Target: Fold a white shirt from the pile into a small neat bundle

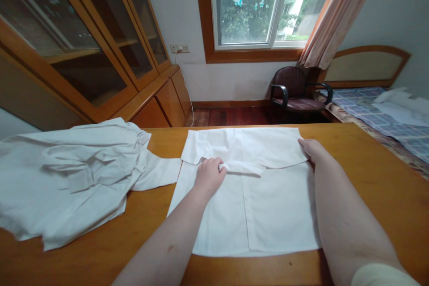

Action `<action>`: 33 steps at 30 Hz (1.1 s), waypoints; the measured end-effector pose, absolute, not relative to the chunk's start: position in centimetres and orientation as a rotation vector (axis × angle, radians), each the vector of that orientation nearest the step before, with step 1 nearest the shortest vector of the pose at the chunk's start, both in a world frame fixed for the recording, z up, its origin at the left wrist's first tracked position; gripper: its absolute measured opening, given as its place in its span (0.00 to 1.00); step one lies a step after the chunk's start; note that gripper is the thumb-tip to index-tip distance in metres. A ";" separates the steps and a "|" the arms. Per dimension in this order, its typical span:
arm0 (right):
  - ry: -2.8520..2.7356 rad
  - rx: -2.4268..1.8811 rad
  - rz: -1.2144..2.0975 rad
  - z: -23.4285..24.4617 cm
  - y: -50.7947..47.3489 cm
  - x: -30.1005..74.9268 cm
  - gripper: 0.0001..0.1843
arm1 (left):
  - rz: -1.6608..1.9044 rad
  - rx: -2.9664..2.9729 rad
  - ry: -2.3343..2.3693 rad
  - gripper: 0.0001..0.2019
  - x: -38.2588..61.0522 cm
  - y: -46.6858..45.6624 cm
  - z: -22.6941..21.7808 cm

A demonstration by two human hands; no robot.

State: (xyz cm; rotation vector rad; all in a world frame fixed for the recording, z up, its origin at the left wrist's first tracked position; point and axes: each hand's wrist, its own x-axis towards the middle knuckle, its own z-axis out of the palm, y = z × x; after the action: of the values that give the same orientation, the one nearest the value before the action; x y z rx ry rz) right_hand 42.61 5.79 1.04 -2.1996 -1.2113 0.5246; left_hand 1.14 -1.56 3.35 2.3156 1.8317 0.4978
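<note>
A white shirt (254,205) lies flat on the wooden table (362,174), its far part folded back toward me as a flap. My left hand (209,174) is closed, pinching the flap's near edge at the middle. My right hand (310,148) grips the flap's right edge at the shirt's right side. A second white garment (70,174) lies crumpled on the table's left part, one sleeve reaching toward the flat shirt.
A wooden glass-door cabinet (83,53) stands at the left. Beyond the table are a dark armchair (295,91), a window with a curtain (335,13), and a bed with a checked cover (385,116) at the right.
</note>
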 end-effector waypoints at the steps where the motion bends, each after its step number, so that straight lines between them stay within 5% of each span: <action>1: -1.211 -2.199 0.544 1.1 5.7 42.6 0.17 | 0.494 2.310 1.830 0.08 1.2 -1.6 3.4; 14: -1.155 -2.338 0.433 2.1 6.0 41.5 0.19 | 0.709 2.210 1.831 0.13 -0.9 -0.8 4.8; 19: -0.912 -2.114 0.670 1.4 5.6 42.0 0.21 | 0.567 2.396 1.668 0.28 -3.1 0.5 4.0; 25: -0.876 -2.116 0.688 1.6 5.7 42.1 0.20 | 0.476 2.301 1.482 0.10 -3.3 1.4 3.9; 33: -1.206 -2.510 0.292 2.2 5.5 41.4 0.19 | 0.568 1.928 1.632 0.19 -3.7 0.8 4.5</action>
State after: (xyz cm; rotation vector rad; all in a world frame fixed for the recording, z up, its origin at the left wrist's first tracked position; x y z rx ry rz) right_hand 41.41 5.54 2.15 -2.5103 -1.2058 0.2918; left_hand -3.69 0.83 4.45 1.9276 1.6321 0.5684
